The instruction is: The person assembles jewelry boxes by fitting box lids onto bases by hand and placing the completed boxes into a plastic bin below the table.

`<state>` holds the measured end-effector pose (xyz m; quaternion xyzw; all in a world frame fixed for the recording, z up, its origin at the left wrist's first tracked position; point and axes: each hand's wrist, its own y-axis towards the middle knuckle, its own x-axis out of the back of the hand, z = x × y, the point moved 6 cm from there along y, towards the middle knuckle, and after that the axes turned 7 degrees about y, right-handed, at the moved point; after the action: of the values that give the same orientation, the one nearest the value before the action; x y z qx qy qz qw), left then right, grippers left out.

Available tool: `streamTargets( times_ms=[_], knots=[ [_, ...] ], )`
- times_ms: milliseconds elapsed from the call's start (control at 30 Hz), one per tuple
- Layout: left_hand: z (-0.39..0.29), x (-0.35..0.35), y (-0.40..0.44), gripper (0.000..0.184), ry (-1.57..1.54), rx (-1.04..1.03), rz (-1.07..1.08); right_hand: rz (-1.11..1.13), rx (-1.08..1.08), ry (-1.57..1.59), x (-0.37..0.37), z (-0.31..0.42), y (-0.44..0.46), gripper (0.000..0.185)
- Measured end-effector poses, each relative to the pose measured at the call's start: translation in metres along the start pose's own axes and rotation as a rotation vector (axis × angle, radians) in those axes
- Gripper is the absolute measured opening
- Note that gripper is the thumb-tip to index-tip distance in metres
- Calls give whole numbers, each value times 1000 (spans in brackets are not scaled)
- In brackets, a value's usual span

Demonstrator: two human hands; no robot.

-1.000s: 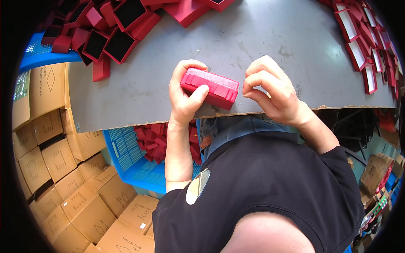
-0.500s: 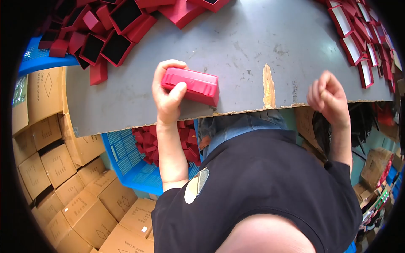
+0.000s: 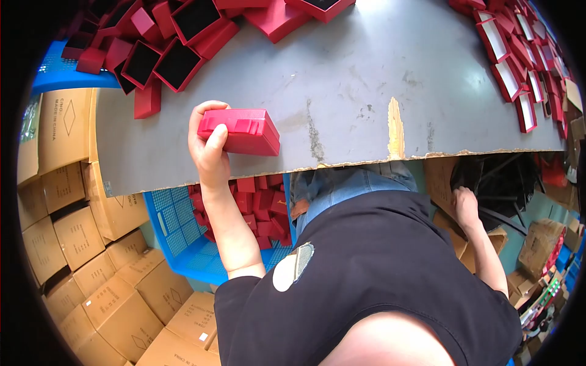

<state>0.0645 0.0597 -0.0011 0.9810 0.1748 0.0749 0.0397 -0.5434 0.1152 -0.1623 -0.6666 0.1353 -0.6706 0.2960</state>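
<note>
A red gift box (image 3: 241, 131) is gripped by my left hand (image 3: 210, 146), the thumb on its near side and the other fingers behind it. It is held over the grey table near the front edge, and a raised red strip runs along its near upper edge. Below the table edge on the right, my right hand (image 3: 466, 204) is closed, beside a black plastic bag (image 3: 497, 183) and a cardboard carton (image 3: 441, 183). Its fingertips are turned away, so what they hold, if anything, is hidden.
Open red boxes with black insides (image 3: 177, 64) pile up at the table's back left. Red box parts with white insides (image 3: 506, 79) lie at the right. A blue crate (image 3: 183, 250) of red boxes stands under the table (image 3: 256, 73). Brown cartons (image 3: 79, 238) are stacked left.
My left hand has moved left with the red box and turned it slightly. My right hand has dropped from above the table edge down beside the black bag.
</note>
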Motion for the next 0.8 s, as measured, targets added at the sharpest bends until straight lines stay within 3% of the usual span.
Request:
streamTargets(
  times_ms=[67,167,233,367,433,500,567,633,800],
  knots=[
    [2,1,-1,45,5,15,-24,-190,83,93,23,14,10,7],
    [2,1,-3,36,-25,51,-53,131,132,114,69,52,9,10],
    [2,2,-5,34,-30,71,-76,59,267,249,144,122,-7,15],
    [5,5,-7,32,-53,90,-122,-206,871,512,225,219,-15,42],
    [5,7,-8,32,-59,88,-182,-470,986,212,245,277,-4,59],
    [3,11,-12,32,-64,84,-239,-408,988,256,223,321,19,79],
    [0,20,-18,32,-66,77,-280,-279,1194,179,187,341,26,90],
    [0,28,-24,32,-54,79,-288,-287,1046,-25,162,316,36,92],
    [9,32,-34,35,-96,105,-276,-471,385,-60,159,187,-11,86]
  ],
)
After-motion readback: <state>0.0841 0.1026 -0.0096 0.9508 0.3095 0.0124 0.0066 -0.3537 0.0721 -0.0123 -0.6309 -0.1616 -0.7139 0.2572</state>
